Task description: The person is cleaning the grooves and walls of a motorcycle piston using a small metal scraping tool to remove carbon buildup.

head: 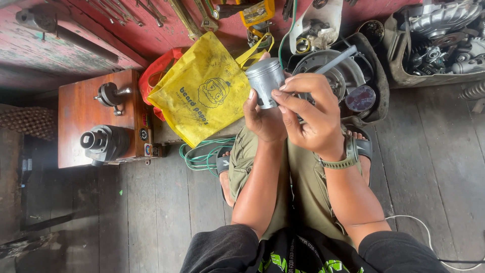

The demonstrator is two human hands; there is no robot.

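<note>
the left hand [265,119] and right hand [310,114] fingers grip a grey piston [265,81] by fingertips only, so it could slip onto the floorboards [429,151] below.

Crumpled yellow bag [202,91] with dark print beside the wooden box, small round stickers [144,134] on that box's edge

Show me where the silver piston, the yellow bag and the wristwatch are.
silver piston [264,81]: head view, on its grey side wall.
yellow bag [202,88]: head view, on the middle of its front face.
wristwatch [348,157]: head view, on the olive strap at the right wrist.
</note>
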